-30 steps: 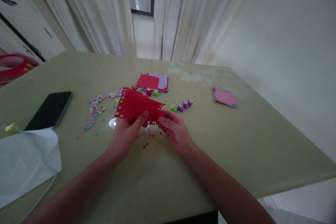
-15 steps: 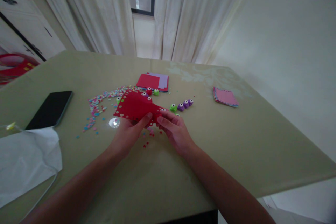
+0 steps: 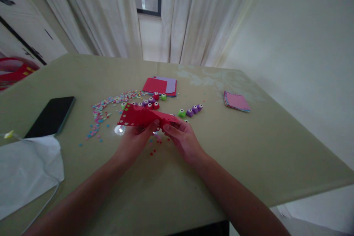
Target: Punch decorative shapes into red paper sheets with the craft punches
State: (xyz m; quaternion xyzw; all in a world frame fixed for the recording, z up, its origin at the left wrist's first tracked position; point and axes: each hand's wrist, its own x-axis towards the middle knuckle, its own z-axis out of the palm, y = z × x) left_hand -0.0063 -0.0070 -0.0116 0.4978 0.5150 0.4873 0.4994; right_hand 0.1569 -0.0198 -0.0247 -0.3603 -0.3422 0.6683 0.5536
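A red sheet of paper (image 3: 138, 116), with small shapes punched along its edges, is held above the table and tilted so its face looks narrow. My left hand (image 3: 135, 138) pinches its lower edge, thumb on top. On the right end of the sheet, my right hand (image 3: 181, 136) is closed, with its thumb near the left one; whether a punch is also inside those fingers is hidden. Behind the paper stand several small craft punches with eye-like buttons, among them a red punch (image 3: 156, 96) and a green punch (image 3: 181, 113). Tiny red paper cutouts (image 3: 153, 152) lie below my hands.
Pastel confetti (image 3: 103, 107) is scattered to the left of the paper. A stack of coloured paper (image 3: 156, 85) lies farther back, and pink-topped sheets (image 3: 237, 101) rest at right. A phone (image 3: 51, 116) and a white face mask (image 3: 30, 173) lie at left.
The red paper has tipped flatter to my view, so more punches show behind it. Both hands keep their hold in nearly the same place.
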